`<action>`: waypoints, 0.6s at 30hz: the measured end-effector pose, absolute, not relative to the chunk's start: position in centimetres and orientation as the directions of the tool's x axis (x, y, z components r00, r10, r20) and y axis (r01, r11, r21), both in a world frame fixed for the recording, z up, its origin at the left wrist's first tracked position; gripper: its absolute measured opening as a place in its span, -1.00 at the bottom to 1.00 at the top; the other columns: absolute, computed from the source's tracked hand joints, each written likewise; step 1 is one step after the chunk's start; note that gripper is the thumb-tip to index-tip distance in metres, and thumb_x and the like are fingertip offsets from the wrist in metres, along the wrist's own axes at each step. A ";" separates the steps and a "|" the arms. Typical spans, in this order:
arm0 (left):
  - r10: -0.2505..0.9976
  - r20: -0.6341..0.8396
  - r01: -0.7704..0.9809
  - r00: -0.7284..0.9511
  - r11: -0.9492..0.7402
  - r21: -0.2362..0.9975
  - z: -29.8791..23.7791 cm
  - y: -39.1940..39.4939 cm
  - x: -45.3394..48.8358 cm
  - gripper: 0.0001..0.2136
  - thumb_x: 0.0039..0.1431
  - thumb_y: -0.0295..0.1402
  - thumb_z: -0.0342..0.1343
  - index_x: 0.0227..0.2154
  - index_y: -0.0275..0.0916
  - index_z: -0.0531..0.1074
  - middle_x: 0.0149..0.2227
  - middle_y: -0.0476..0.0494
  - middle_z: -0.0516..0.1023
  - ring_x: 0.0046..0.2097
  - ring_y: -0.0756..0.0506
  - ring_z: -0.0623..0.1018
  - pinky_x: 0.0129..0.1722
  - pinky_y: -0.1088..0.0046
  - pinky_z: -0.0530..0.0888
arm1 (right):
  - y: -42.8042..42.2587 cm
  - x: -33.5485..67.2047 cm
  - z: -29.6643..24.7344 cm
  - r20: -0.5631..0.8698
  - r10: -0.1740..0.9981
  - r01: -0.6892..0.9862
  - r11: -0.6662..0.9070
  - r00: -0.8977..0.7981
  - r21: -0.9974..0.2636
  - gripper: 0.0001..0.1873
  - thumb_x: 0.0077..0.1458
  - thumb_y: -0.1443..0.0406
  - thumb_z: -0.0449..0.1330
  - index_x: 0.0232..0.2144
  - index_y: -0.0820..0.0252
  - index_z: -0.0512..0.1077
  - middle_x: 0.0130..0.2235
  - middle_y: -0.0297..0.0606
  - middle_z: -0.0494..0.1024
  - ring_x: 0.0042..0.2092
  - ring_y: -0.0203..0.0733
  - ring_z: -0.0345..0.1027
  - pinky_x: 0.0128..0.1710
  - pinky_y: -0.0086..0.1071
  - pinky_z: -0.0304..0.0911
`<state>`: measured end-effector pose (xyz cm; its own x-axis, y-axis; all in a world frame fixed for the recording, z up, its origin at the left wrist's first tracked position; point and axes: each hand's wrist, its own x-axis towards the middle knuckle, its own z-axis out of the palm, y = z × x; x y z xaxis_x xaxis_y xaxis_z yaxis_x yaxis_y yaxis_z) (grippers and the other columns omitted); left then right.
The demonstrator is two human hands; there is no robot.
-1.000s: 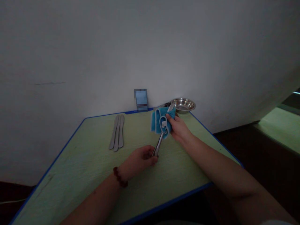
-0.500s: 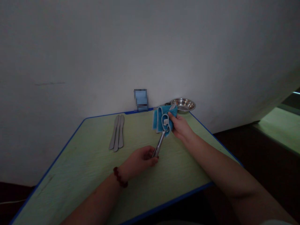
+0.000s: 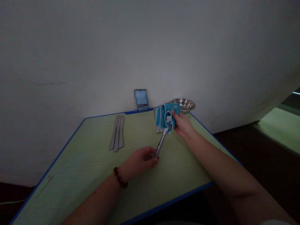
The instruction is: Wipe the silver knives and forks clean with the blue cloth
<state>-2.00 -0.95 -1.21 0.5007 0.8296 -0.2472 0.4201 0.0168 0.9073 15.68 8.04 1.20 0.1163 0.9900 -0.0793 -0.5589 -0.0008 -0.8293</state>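
A dim view is given from a head-worn camera, looking down at a pale green surface point(image 3: 93, 168) with a blue edge, set against a plain wall.

A slim metal utensil point(image 3: 160, 145) is held between the two hands, raised off the surface. Its long axis runs on a slant, from the near end low in the middle of the view up and away to the right. The near end is pinched in the left hand point(image 3: 140, 159), whose fingers are curled shut around it and which rests on or just above the surface. A dark red bead bracelet point(image 3: 120, 178) is worn on that wrist.

The far end is wrapped in a folded blue cloth point(image 3: 164, 117), which is clamped around the metal by the right hand point(image 3: 184, 123), thumb on the near side. The far end is hidden by the cloth, so the utensil is probably a table knife, though this cannot be told for sure. The right hand is the farther and higher of the two.

Three table knives point(image 3: 116, 132) lie side by side on the surface, well apart to the left, pointing away. A shallow steel bowl point(image 3: 184, 104) stands at the far right corner, just behind the cloth. A small blurred object point(image 3: 141, 100) stands against the wall.
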 end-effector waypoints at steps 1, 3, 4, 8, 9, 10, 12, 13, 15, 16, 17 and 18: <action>0.830 -0.245 0.424 0.500 0.012 0.905 -1.2 -1.0 -2.0 -0.80 -0.10 -0.31 0.03 -0.36 -0.26 0.32 -0.43 -0.04 0.44 -0.37 -0.02 0.42 -0.34 0.45 0.33 | 8.1 15.7 1.2 -0.076 0.990 -0.560 0.003 0.117 -0.829 -0.90 -0.14 0.32 0.13 -0.61 0.22 0.32 -0.65 -0.46 0.42 -0.61 -0.43 0.24 -0.49 -0.48 0.23; 0.833 -0.245 0.440 0.496 0.001 0.898 -1.2 -1.0 -2.0 -0.79 -0.10 -0.30 0.02 -0.36 -0.25 0.33 -0.43 -0.04 0.45 -0.37 -0.03 0.43 -0.34 0.44 0.32 | 8.1 15.8 1.3 -0.071 0.990 -0.558 0.009 0.123 -0.830 -0.90 -0.14 0.32 0.14 -0.62 0.22 0.32 -0.65 -0.47 0.41 -0.61 -0.43 0.23 -0.47 -0.48 0.24; 0.833 -0.246 0.448 0.496 -0.003 0.894 -1.2 -1.0 -2.1 -0.79 -0.10 -0.29 0.02 -0.36 -0.26 0.33 -0.43 -0.04 0.45 -0.37 -0.03 0.43 -0.34 0.44 0.32 | 8.1 15.9 1.3 -0.069 0.990 -0.557 0.013 0.125 -0.830 -0.90 -0.15 0.31 0.15 -0.62 0.22 0.31 -0.65 -0.47 0.41 -0.61 -0.43 0.23 -0.47 -0.48 0.24; 0.826 -0.255 0.462 0.502 -0.007 0.887 -1.3 -1.0 -2.1 -0.79 -0.09 -0.28 0.01 -0.37 -0.26 0.33 -0.43 -0.04 0.44 -0.37 -0.03 0.43 -0.35 0.44 0.33 | 8.2 16.0 1.4 -0.058 0.989 -0.554 0.029 0.138 -0.832 -0.89 -0.16 0.30 0.16 -0.62 0.22 0.32 -0.64 -0.46 0.42 -0.60 -0.43 0.24 -0.45 -0.47 0.26; 0.824 -0.257 0.465 0.504 -0.008 0.885 -1.2 -1.0 -2.1 -0.79 -0.09 -0.28 0.01 -0.37 -0.26 0.33 -0.43 -0.04 0.44 -0.37 -0.03 0.43 -0.34 0.44 0.33 | 8.3 16.0 1.4 -0.061 0.988 -0.553 0.029 0.142 -0.832 -0.89 -0.16 0.30 0.16 -0.62 0.22 0.32 -0.64 -0.46 0.42 -0.60 -0.42 0.25 -0.45 -0.47 0.26; 0.823 -0.257 0.465 0.506 -0.009 0.885 -1.2 -1.0 -2.1 -0.80 -0.09 -0.28 0.01 -0.38 -0.26 0.33 -0.43 -0.04 0.44 -0.37 -0.03 0.43 -0.34 0.45 0.33 | 8.3 16.0 1.4 -0.066 0.987 -0.553 0.027 0.146 -0.832 -0.89 -0.15 0.30 0.15 -0.62 0.23 0.32 -0.64 -0.45 0.43 -0.59 -0.42 0.25 -0.45 -0.47 0.26; 0.820 -0.257 0.459 0.512 -0.008 0.888 -1.1 -1.0 -2.0 -0.81 -0.10 -0.30 0.02 -0.39 -0.26 0.32 -0.44 -0.03 0.44 -0.38 -0.02 0.42 -0.35 0.46 0.33 | 8.3 16.1 1.5 -0.076 0.986 -0.554 0.021 0.151 -0.833 -0.89 -0.13 0.31 0.13 -0.61 0.23 0.33 -0.63 -0.43 0.44 -0.59 -0.42 0.26 -0.44 -0.46 0.27; 0.820 -0.256 0.456 0.512 -0.007 0.890 -1.1 -1.0 -2.0 -0.82 -0.10 -0.30 0.02 -0.39 -0.26 0.32 -0.45 -0.02 0.43 -0.39 -0.01 0.42 -0.35 0.46 0.33 | 8.3 16.1 1.5 -0.079 0.985 -0.554 0.019 0.153 -0.832 -0.89 -0.12 0.32 0.13 -0.61 0.23 0.33 -0.62 -0.43 0.44 -0.58 -0.41 0.27 -0.44 -0.45 0.27; 0.823 -0.253 0.457 0.508 -0.008 0.890 -1.0 -1.1 -2.0 -0.83 -0.10 -0.31 0.02 -0.40 -0.25 0.32 -0.47 -0.01 0.43 -0.40 0.00 0.41 -0.36 0.47 0.33 | 8.4 16.2 1.6 -0.081 0.984 -0.553 0.022 0.160 -0.833 -0.90 -0.12 0.32 0.13 -0.61 0.22 0.34 -0.62 -0.43 0.44 -0.58 -0.41 0.27 -0.43 -0.43 0.28; 0.825 -0.251 0.459 0.505 -0.010 0.889 -1.0 -1.1 -2.0 -0.83 -0.10 -0.31 0.02 -0.40 -0.25 0.33 -0.47 -0.01 0.43 -0.40 0.00 0.41 -0.36 0.47 0.33 | 8.4 16.3 1.6 -0.080 0.983 -0.553 0.025 0.164 -0.833 -0.90 -0.12 0.32 0.13 -0.61 0.22 0.34 -0.62 -0.44 0.44 -0.58 -0.40 0.27 -0.42 -0.43 0.28; 0.827 -0.249 0.458 0.504 -0.011 0.889 -1.0 -1.1 -2.0 -0.83 -0.10 -0.31 0.02 -0.40 -0.25 0.33 -0.48 -0.01 0.43 -0.40 0.00 0.41 -0.35 0.47 0.32 | 8.4 16.3 1.6 -0.079 0.983 -0.553 0.028 0.168 -0.833 -0.90 -0.13 0.32 0.14 -0.61 0.21 0.33 -0.62 -0.44 0.44 -0.57 -0.40 0.28 -0.41 -0.42 0.29; 0.828 -0.247 0.454 0.503 -0.010 0.891 -1.0 -1.1 -2.0 -0.84 -0.10 -0.32 0.02 -0.41 -0.25 0.33 -0.47 -0.01 0.43 -0.40 0.00 0.41 -0.35 0.47 0.32 | 8.5 16.4 1.6 -0.077 0.982 -0.552 0.032 0.172 -0.833 -0.90 -0.13 0.32 0.14 -0.61 0.21 0.33 -0.61 -0.44 0.44 -0.57 -0.39 0.28 -0.40 -0.41 0.29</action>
